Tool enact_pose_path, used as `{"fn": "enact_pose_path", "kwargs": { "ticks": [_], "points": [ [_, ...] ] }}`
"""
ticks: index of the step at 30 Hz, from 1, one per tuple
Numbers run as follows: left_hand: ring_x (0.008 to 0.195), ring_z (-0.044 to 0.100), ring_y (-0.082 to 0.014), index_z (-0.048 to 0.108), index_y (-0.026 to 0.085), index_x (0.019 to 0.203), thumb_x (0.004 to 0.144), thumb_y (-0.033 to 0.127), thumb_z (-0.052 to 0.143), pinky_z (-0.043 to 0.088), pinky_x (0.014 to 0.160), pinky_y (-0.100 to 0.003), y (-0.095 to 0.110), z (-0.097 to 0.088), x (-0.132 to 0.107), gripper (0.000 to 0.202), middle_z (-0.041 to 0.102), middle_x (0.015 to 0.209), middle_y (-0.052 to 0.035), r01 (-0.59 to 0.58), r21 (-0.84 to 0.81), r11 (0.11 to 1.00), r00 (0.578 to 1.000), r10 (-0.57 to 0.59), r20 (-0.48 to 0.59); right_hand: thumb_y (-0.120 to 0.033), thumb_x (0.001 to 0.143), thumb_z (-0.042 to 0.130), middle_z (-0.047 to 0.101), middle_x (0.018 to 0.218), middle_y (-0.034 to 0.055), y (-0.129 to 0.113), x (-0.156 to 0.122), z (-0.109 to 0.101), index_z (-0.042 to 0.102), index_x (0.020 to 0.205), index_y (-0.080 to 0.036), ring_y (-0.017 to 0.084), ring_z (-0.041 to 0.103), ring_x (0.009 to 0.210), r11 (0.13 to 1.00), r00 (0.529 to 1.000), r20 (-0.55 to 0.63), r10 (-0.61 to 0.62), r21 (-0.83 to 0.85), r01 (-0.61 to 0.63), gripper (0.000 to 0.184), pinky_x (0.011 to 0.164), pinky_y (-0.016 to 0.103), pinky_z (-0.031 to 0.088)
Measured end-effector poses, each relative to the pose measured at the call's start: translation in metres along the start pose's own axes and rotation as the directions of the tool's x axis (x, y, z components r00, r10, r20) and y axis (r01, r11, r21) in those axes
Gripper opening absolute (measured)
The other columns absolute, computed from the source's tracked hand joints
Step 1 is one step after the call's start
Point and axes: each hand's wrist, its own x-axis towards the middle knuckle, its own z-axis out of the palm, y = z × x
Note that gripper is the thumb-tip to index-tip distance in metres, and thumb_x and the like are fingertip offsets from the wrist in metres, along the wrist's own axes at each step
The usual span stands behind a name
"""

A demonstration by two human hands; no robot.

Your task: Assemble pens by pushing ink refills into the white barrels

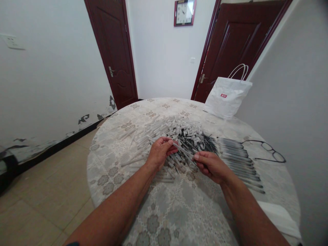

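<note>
Left hand (161, 149) and right hand (209, 166): fingers pinching slender tube (183, 149); pen row (239, 160) apparently finished, larger heap (166, 127) left loose.

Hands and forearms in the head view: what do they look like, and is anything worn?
The left hand and right hand are ungloved, both forearms bare, with no wristband visible. At bottom left, a dark edge could be a sleeve; too little shows to tell.
</note>
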Motion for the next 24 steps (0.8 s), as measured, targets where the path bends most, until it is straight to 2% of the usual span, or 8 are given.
{"fn": "enact_pose_path", "kwargs": {
  "ticks": [3,6,9,11,13,18,21,24],
  "points": [
    [0.077,0.074,-0.0189,0.060,0.015,0.096,0.080,0.030,0.078,0.062,0.073,-0.033,0.000,-0.001,0.001,0.028,0.076,0.098,-0.0133,0.006,-0.009,1.000,0.999,-0.007,-0.041,-0.051,0.089,0.059,0.052,0.056,-0.0045,-0.003,-0.003,0.004,0.056,0.075,-0.021,0.010,0.042,0.044,0.931,0.974,-0.091,-0.208,-0.323,0.169,0.033,0.043,0.023,0.028],
    [0.078,0.074,-0.0188,0.060,0.015,0.095,0.080,0.030,0.078,0.062,0.072,-0.032,-0.001,-0.003,0.004,0.028,0.076,0.097,-0.0131,-0.013,-0.028,1.000,0.998,0.011,-0.068,-0.043,0.095,0.052,0.062,0.065,0.0003,-0.005,-0.007,0.011,0.063,0.082,-0.022,0.015,0.056,0.058,0.670,0.874,-0.064,-0.482,-0.669,0.321,0.027,0.057,0.026,0.038],
    [0.078,0.074,-0.0187,0.059,0.014,0.095,0.081,0.029,0.077,0.062,0.072,-0.031,-0.001,-0.007,0.006,0.027,0.076,0.097,-0.0134,-0.009,-0.044,0.999,0.998,0.006,-0.064,-0.038,0.097,0.049,0.068,0.075,0.0038,-0.005,-0.009,0.016,0.065,0.091,-0.022,0.018,0.062,0.067,0.452,0.782,0.009,-0.623,-0.812,0.370,0.023,0.064,0.028,0.039],
    [0.079,0.075,-0.0186,0.058,0.014,0.095,0.082,0.028,0.076,0.062,0.074,-0.032,0.000,-0.008,0.007,0.026,0.076,0.097,-0.0135,0.003,-0.049,0.999,0.999,-0.006,-0.054,-0.037,0.098,0.049,0.070,0.080,0.0054,-0.005,-0.009,0.017,0.065,0.094,-0.021,0.019,0.064,0.071,0.410,0.758,0.026,-0.652,-0.829,0.380,0.023,0.066,0.028,0.040],
    [0.079,0.075,-0.0186,0.059,0.014,0.095,0.082,0.028,0.076,0.062,0.075,-0.032,0.001,-0.008,0.007,0.026,0.076,0.097,-0.0136,0.010,-0.044,0.999,0.999,-0.012,-0.046,-0.037,0.097,0.050,0.068,0.077,0.0046,-0.005,-0.009,0.016,0.065,0.091,-0.021,0.018,0.063,0.070,0.470,0.778,0.005,-0.629,-0.794,0.385,0.023,0.065,0.027,0.041],
    [0.079,0.075,-0.0184,0.059,0.014,0.096,0.083,0.028,0.075,0.062,0.076,-0.032,0.003,-0.006,0.004,0.024,0.076,0.098,-0.0136,0.018,-0.022,1.000,0.999,-0.018,-0.027,-0.049,0.090,0.060,0.052,0.056,-0.0048,-0.003,-0.005,0.014,0.055,0.077,-0.020,0.008,0.042,0.042,0.954,0.977,-0.083,-0.194,-0.247,0.168,0.032,0.041,0.020,0.028],
    [0.079,0.075,-0.0189,0.059,0.014,0.097,0.083,0.028,0.074,0.062,0.077,-0.034,0.004,-0.004,0.002,0.025,0.076,0.099,-0.0142,0.013,-0.003,1.000,1.000,-0.013,-0.002,-0.049,0.083,0.070,0.047,0.056,-0.0078,0.000,-0.002,0.011,0.057,0.082,-0.018,0.004,0.033,0.037,0.993,1.000,-0.015,-0.015,0.113,0.017,0.033,0.034,0.016,0.018],
    [0.081,0.075,-0.0199,0.059,0.014,0.097,0.083,0.028,0.074,0.061,0.079,-0.036,0.006,-0.002,0.001,0.025,0.076,0.098,-0.0139,-0.009,0.006,1.000,1.000,0.009,0.001,-0.045,0.078,0.075,0.045,0.055,-0.0087,0.001,-0.001,0.010,0.061,0.086,-0.016,0.003,0.032,0.037,0.958,0.998,0.053,0.047,0.282,-0.060,0.034,0.032,0.014,0.017]
  ]
}}
